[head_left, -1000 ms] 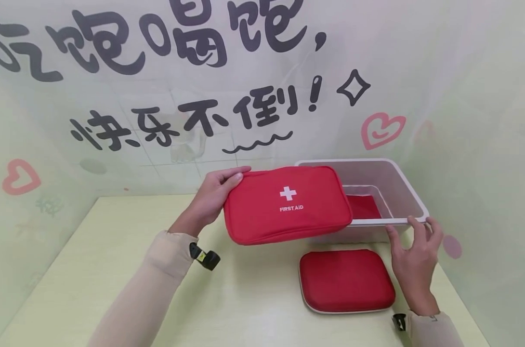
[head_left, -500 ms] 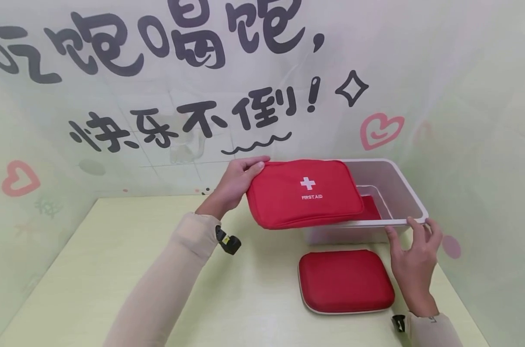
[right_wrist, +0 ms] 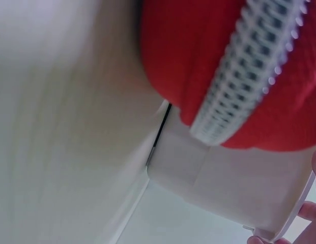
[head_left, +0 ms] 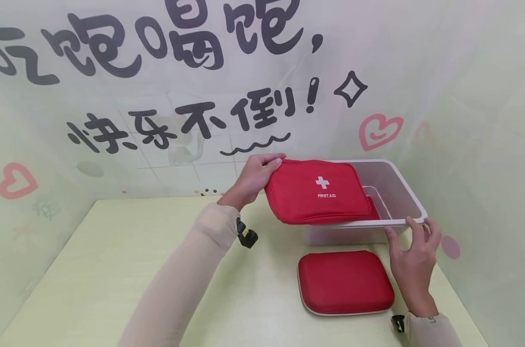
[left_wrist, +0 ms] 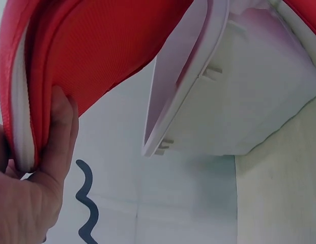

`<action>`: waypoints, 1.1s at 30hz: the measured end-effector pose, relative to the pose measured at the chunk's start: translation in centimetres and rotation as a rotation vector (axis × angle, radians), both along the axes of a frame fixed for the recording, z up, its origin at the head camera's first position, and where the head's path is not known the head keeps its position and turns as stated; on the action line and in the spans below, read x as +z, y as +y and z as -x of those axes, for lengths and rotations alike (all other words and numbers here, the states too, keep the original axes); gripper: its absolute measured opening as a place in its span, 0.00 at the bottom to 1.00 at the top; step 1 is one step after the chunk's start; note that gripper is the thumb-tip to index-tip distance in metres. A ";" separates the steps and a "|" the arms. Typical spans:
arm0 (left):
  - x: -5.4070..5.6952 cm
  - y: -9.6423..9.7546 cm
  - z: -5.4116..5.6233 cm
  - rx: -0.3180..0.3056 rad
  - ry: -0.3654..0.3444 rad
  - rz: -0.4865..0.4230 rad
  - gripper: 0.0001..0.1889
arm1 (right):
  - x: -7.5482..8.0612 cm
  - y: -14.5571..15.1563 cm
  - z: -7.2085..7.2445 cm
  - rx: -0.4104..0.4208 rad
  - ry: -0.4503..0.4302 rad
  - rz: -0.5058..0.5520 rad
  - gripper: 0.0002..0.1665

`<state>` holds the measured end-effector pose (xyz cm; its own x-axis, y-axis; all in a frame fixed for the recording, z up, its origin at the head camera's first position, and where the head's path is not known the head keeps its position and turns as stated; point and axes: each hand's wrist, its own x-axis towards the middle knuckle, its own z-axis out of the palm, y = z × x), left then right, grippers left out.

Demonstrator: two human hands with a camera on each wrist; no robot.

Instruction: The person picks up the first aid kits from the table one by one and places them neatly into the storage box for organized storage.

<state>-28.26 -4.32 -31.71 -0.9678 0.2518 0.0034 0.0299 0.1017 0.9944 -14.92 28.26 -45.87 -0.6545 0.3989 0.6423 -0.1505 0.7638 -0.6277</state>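
Note:
My left hand (head_left: 255, 176) grips the left end of a soft red first aid pouch (head_left: 303, 197), thumb on the front and fingers behind. The pouch (left_wrist: 107, 46) tilts over the left part of a pale plastic bin (head_left: 407, 185), covering much of its opening. At the bin's front right corner my right hand (head_left: 416, 262) pinches the rim. In the right wrist view only some of its fingers (right_wrist: 311, 211) show. A flat red item (head_left: 374, 208) lies inside the bin, partly hidden by the pouch.
A red zippered hard case (head_left: 346, 282) lies on the pale table (head_left: 115, 270) in front of the bin, left of the right wrist. A printed wall sheet (head_left: 158, 86) stands behind, and another sheet (head_left: 496, 202) borders the right side.
My left hand has carried the pouch to the right and slightly up and away, over the bin. The right hand stays at the rim; the red case has not moved.

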 end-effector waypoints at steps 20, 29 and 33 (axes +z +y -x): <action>-0.3 4.9 0.9 0.029 0.026 0.086 0.19 | -0.4 -0.1 0.0 -0.011 0.010 -0.006 0.32; -0.7 6.2 1.5 0.043 0.016 0.124 0.19 | -0.2 0.0 0.0 -0.005 0.004 -0.003 0.32; -0.8 6.6 1.7 0.048 0.003 0.130 0.20 | -0.2 0.0 0.0 -0.007 0.005 -0.005 0.32</action>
